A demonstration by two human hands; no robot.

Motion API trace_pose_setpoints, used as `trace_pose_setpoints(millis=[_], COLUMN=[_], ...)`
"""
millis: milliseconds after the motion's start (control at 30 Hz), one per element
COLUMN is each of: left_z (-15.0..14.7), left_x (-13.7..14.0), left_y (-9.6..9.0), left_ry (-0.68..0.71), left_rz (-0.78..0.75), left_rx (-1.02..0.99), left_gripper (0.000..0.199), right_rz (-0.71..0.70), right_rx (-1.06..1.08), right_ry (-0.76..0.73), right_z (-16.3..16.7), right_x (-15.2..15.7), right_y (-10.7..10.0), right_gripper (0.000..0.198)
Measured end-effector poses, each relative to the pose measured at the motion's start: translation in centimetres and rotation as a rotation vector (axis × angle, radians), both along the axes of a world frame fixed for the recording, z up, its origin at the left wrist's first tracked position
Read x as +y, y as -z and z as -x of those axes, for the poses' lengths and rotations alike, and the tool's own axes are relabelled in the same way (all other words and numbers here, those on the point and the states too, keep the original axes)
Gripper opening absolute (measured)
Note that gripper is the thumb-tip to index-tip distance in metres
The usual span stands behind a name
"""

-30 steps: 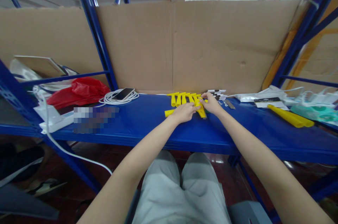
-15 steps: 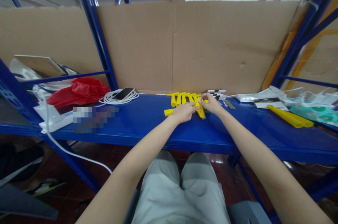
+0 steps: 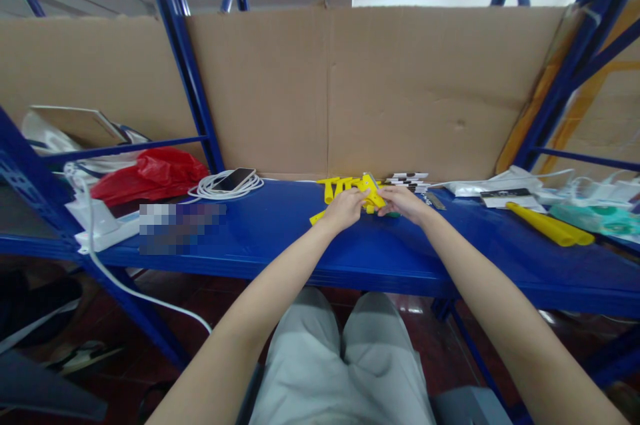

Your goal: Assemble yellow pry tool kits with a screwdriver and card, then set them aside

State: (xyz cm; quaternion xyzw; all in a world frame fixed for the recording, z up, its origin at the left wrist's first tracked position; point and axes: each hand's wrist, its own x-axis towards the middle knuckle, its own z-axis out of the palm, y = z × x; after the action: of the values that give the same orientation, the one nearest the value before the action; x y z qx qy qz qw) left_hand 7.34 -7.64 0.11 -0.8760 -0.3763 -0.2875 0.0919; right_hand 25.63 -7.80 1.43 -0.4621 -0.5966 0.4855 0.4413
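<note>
Both hands meet above the blue shelf, holding a yellow scraper (image 3: pixel 371 191) that has a pale metal strip at its upper end. My left hand (image 3: pixel 345 209) is closed, its fingertips on the scraper's left side. From the right, my right hand (image 3: pixel 401 203) pinches the same piece near its lower end. A yellow handle-like piece (image 3: pixel 317 218) sticks out beside my left hand, partly hidden. Behind the hands stands a row of several yellow tool pieces (image 3: pixel 329 191). Just right of them lie a stack of black-and-white packets (image 3: pixel 407 180) and a flat grey strip (image 3: pixel 436 200).
The blue shelf (image 3: pixel 260 231) backs onto a cardboard panel (image 3: pixel 400 91). To the left are a phone (image 3: pixel 237 179) on a coiled white cable, a red bag (image 3: pixel 155 171) and a power strip (image 3: pixel 107 231). Yellow tubes (image 3: pixel 547 225) and a green plastic bag (image 3: pixel 590 215) lie right.
The scraper has turned: its metal end pointed down toward the shelf's front edge and now points up and back. My right hand has moved slightly lower along it.
</note>
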Motion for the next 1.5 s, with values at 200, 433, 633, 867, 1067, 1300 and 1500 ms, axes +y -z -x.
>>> trace_pose_setpoints(millis=[200,433,633,867,1067,1300,1500], left_z=[0.1,0.1,0.0,-0.1,0.0,0.1,0.1], left_x=[0.3,0.5,0.5,-0.3,-0.1,-0.1,-0.8], left_y=[0.3,0.5,0.6,0.5,0.7,0.7,0.1], left_ry=[0.017,0.015,-0.004,-0.109,-0.222,-0.232,-0.234], left_rz=[-0.001,-0.023,-0.015,0.062,0.078,0.075,0.113], left_rx=[0.009,0.027,0.027,0.077,0.2,0.239,0.249], left_gripper=[0.038,0.037,0.043,0.057,0.06,0.06,0.061], right_rz=[-0.014,-0.011,-0.02,-0.037,-0.041,-0.023,-0.009], right_rx=[0.006,-0.008,-0.017,-0.048,-0.09,-0.098,-0.075], right_ry=[-0.099,-0.092,-0.109,-0.1,-0.119,-0.125,-0.106], right_z=[0.3,0.6,0.4,0.7,0.8,0.8,1.1], right_x=[-0.3,-0.2,0.0,0.1,0.6,0.4,0.1], right_y=[0.2,0.2,0.4,0.5,1.0,1.1,0.8], right_gripper=[0.015,0.015,0.017,0.016,0.017,0.016,0.021])
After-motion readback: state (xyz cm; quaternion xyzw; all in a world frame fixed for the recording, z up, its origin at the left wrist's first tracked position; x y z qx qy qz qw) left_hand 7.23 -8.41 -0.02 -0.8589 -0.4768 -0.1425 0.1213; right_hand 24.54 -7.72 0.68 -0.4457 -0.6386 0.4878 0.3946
